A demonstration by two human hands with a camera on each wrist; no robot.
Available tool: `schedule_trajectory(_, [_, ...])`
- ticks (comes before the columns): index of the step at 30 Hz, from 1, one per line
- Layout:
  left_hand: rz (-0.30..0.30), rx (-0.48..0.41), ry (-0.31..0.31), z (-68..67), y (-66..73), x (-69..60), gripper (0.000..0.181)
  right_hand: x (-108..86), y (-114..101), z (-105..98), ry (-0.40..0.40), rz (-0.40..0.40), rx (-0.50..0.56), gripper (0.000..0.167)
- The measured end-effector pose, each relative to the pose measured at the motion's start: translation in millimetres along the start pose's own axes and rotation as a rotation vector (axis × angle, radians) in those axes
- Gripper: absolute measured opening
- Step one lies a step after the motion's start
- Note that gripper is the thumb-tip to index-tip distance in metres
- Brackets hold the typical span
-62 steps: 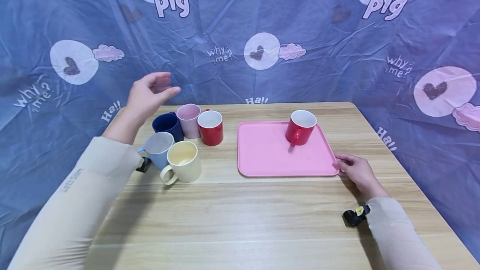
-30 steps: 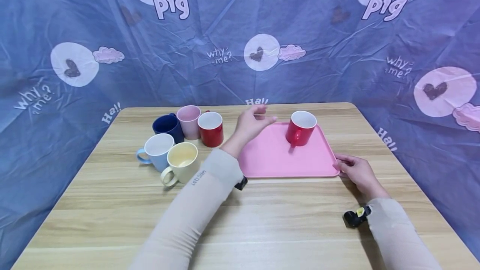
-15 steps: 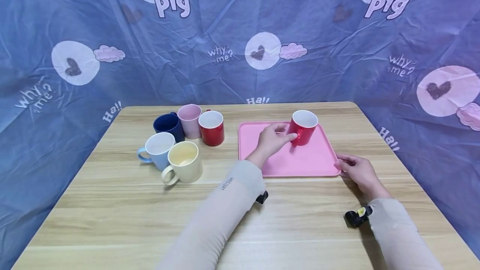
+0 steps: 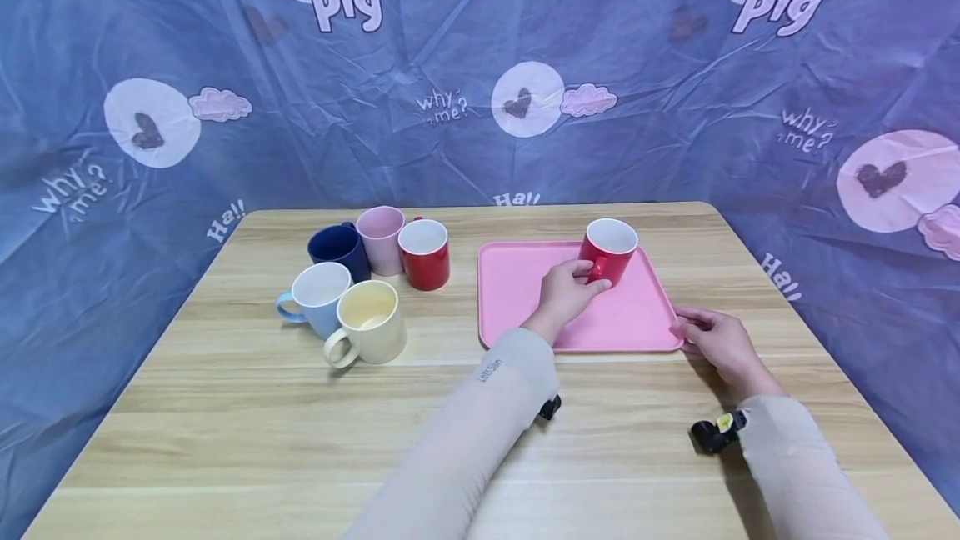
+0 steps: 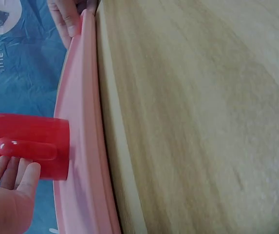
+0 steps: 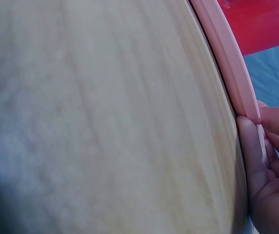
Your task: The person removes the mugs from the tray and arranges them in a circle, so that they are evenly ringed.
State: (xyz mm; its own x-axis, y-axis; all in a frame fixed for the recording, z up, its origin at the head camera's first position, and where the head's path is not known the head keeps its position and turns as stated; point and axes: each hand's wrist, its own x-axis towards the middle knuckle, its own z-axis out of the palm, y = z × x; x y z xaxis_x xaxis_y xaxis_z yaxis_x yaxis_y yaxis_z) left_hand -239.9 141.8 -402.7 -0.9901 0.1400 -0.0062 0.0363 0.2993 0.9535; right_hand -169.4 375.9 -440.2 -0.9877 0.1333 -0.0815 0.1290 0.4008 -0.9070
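Note:
A red mug (image 4: 613, 253) with a white inside stands upright on the pink tray (image 4: 517, 307), near its back right corner. At the mug's handle is my left hand (image 4: 564, 292), its fingers loosely extended. In the left wrist view, fingertips (image 5: 29, 175) lie beside the mug handle (image 5: 28, 148) and do not wrap round it; whether they touch it is hard to tell. My right hand (image 4: 723, 348) pinches the tray's front right corner. The right wrist view shows thumb and fingers (image 6: 252, 146) on either side of the tray edge (image 6: 232, 63).
On the left of the wooden table (image 4: 285, 440) stand several mugs close together: dark blue (image 4: 352, 253), pink (image 4: 384, 250), another red one (image 4: 427, 263), light blue (image 4: 318, 307) and cream (image 4: 382, 336). Behind the table hangs a blue printed cloth (image 4: 450, 48).
My left hand has moved from above the left mugs rightward across the tray to the red mug's handle. The right hand has kept its hold on the tray corner.

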Motion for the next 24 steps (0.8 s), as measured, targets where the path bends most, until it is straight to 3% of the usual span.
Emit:
schedule_trajectory(11, [0.011,0.043,-0.006,3.7,1.5,8.1,0.025,-0.4,0.5,-1.7,0.008,-0.008,-0.069,0.049])
schedule_trajectory(19, [-0.02,0.06,0.011,0.1,-0.6,5.8,0.017,-0.9,1.6,-1.0,-0.003,-0.002,-0.031,0.05])
schedule_trajectory(24, [0.016,0.081,0.012,-4.7,-2.8,5.5,0.017,-2.3,1.3,-1.6,0.009,-0.019,-0.079,0.048])
